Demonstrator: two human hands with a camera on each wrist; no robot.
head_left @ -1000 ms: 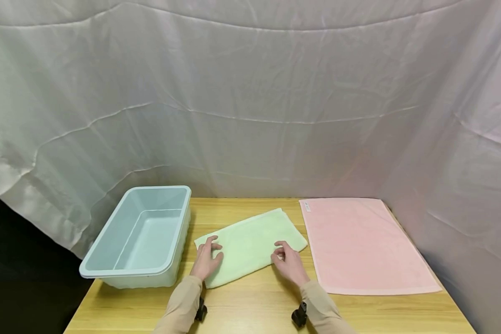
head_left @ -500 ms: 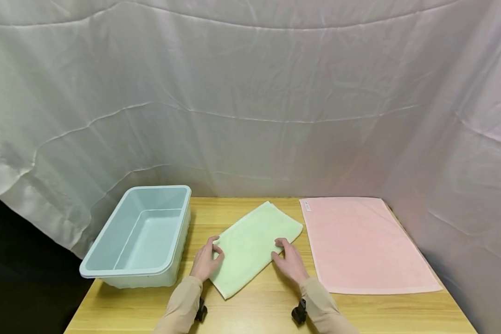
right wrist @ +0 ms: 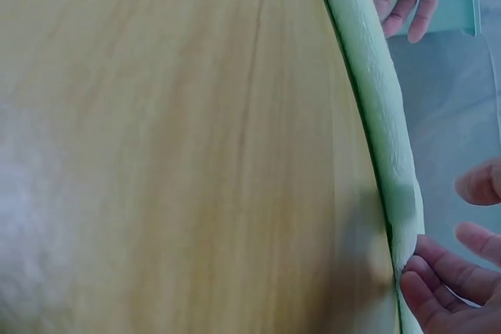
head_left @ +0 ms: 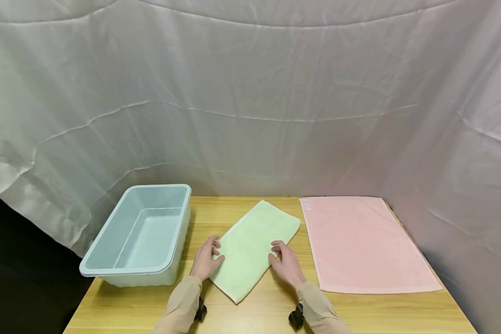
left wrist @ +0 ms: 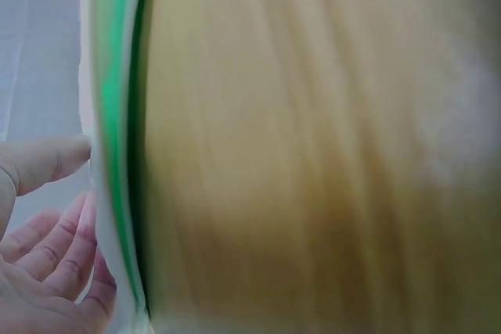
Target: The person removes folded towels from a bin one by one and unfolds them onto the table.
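A pale green towel [head_left: 254,246], folded into a thick rectangle, lies slanted on the table. In the head view my left hand [head_left: 207,259] is at its left edge and my right hand [head_left: 287,264] at its right edge. The left wrist view shows the left hand's thumb [left wrist: 55,162] touching the towel's edge, with the other fingers loosely bent beside it. Seen from the right wrist, the right hand's fingers [right wrist: 454,279] touch the folded side of the towel, while the thumb stands apart from it. Neither hand visibly pinches the cloth.
Left of the towel stands a light blue plastic tub [head_left: 177,246], with nothing visible inside. A pink towel [head_left: 367,246] lies spread flat at the right of the wooden table [head_left: 275,315]. Grey curtains [head_left: 250,93] hang behind and along the sides.
Between my hands the green towel has turned counterclockwise: its near corner swung right and toward me, its far corner left. The right hand shifted slightly left; the left hand stayed nearly in place.
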